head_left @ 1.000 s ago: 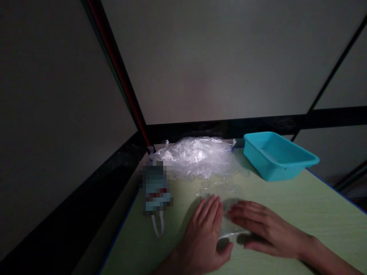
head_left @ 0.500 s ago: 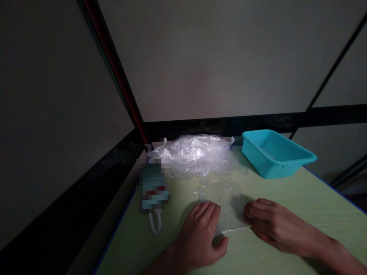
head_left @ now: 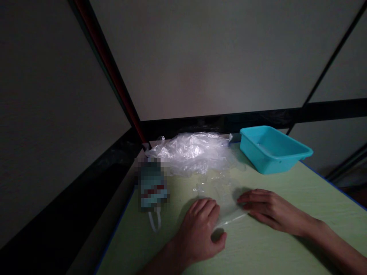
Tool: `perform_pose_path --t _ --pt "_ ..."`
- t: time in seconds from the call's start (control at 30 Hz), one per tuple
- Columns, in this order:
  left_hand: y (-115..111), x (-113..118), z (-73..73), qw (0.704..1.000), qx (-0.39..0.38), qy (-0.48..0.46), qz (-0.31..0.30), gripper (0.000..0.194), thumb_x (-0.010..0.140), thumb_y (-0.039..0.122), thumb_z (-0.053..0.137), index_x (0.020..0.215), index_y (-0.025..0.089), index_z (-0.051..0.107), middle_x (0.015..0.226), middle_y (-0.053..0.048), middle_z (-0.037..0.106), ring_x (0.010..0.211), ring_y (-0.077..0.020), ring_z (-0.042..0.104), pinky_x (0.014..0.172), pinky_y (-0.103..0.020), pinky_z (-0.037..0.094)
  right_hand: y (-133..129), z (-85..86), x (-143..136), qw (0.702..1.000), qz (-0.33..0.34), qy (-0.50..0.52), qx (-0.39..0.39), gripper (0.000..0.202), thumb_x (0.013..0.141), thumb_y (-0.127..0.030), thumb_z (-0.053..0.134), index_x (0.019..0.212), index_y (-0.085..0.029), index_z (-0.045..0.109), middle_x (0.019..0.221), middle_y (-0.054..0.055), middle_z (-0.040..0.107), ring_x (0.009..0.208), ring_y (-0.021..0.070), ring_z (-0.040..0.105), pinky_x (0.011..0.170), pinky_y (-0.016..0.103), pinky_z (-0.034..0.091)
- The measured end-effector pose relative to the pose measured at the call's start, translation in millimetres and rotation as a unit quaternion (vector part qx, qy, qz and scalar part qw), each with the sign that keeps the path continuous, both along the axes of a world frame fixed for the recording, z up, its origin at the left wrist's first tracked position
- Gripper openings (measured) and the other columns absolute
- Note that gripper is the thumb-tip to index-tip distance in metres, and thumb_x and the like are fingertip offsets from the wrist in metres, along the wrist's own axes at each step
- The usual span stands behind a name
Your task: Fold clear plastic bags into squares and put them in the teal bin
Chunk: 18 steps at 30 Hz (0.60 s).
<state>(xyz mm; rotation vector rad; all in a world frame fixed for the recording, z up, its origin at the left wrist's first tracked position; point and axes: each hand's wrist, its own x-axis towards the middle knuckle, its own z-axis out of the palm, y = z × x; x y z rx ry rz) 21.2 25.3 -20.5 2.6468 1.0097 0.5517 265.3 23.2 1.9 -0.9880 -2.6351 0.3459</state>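
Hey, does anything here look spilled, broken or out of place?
Nothing looks spilled or broken. The plastic heap at the back is messily crumpled, and the turquoise tub sits askew near the edge of the table. The pixelated item on the left I can't judge.

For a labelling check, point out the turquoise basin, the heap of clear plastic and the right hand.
Turquoise basin [head_left: 273, 163]: head view, front wall.
Heap of clear plastic [head_left: 192, 151]: head view, middle.
Right hand [head_left: 271, 209]: head view, back of hand.

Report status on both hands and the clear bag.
Left hand pressed on near side of clear plastic bag. Right hand at its right edge, fingers bent. Crumpled plastic pile just beyond; nothing seen between hands but bag and tabletop.
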Motion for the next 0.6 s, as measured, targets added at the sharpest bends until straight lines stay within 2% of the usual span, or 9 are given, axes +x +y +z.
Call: perform_pose_path --t 0.17,0.27,0.33,0.43,0.5,0.57,0.6 --pt "1.2 -0.4 5.6 1.000 -0.011 -0.008 -0.001 0.033 0.072 0.022 0.052 0.105 0.018 0.054 0.106 -0.006 0.057 0.100 -0.0230 0.048 0.093 -0.038 0.035 5.2 -5.2 1.8 0.993 -0.034 0.092 -0.071 0.022 0.090 -0.024 0.040 0.098 -0.017 0.060 0.108 0.010 0.061 0.101 0.0191 0.056 0.085 0.033 0.046" --pt "3.3 -1.3 7.8 0.999 -0.028 -0.028 0.005 0.026 0.074 0.012 0.048 0.097 0.019 0.058 0.100 -0.004 0.059 0.095 -0.0210 0.050 0.091 -0.037 0.037 5.2 -9.2 0.7 0.979 -0.063 0.151 -0.119 0.021 0.090 -0.027 0.040 0.096 -0.017 0.058 0.103 0.009 0.063 0.097 0.0194 0.057 0.083 0.033 0.046" --pt "5.1 -2.0 6.3 0.997 -0.044 -0.064 0.023 0.022 0.076 0.010 0.045 0.090 0.019 0.060 0.093 -0.004 0.060 0.090 -0.0200 0.052 0.085 -0.035 0.040 4.0 -9.6 -0.1 0.967 -0.092 0.180 -0.155 0.022 0.090 -0.028 0.039 0.092 -0.017 0.057 0.095 0.007 0.064 0.089 0.0185 0.059 0.077 0.031 0.047" --pt "7.8 -2.5 0.1 0.984 -0.080 -0.149 0.063 0.021 0.081 0.014 0.040 0.085 0.017 0.061 0.086 -0.006 0.061 0.082 -0.0189 0.056 0.077 -0.032 0.044 2.1 -7.2 -2.7 0.944 -0.147 0.227 -0.186 0.027 0.090 -0.034 0.038 0.077 -0.017 0.055 0.071 0.001 0.059 0.066 0.0147 0.056 0.059 0.025 0.045" --pt "9.2 -1.8 -3.8 0.967 -0.116 -0.209 0.091 0.019 0.081 0.020 0.042 0.081 0.016 0.061 0.081 -0.006 0.062 0.078 -0.0193 0.057 0.074 -0.032 0.045 1.8 -5.8 -6.6 0.914 -0.173 0.294 -0.218 0.029 0.088 -0.039 0.042 0.070 -0.018 0.051 0.062 -0.002 0.053 0.057 0.0122 0.051 0.052 0.023 0.041" --pt "9.9 -0.1 -5.2 0.935 -0.192 -0.274 0.115 0.018 0.079 0.027 0.047 0.076 0.016 0.061 0.076 -0.005 0.062 0.076 -0.0205 0.058 0.072 -0.033 0.046 2.6 -6.9 -12.1 0.847 -0.191 0.394 -0.302 0.029 0.083 -0.043 0.049 0.068 -0.018 0.049 0.057 -0.004 0.051 0.051 0.0102 0.049 0.047 0.021 0.039" --pt "10.2 1.1 -4.7 0.908 -0.253 -0.312 0.122 0.020 0.078 0.032 0.049 0.075 0.016 0.060 0.073 -0.004 0.062 0.075 -0.0210 0.059 0.069 -0.034 0.047 3.4 -8.6 -15.0 0.804 -0.200 0.439 -0.347 0.030 0.080 -0.045 0.053 0.067 -0.018 0.047 0.055 -0.005 0.049 0.048 0.0090 0.047 0.045 0.020 0.038"
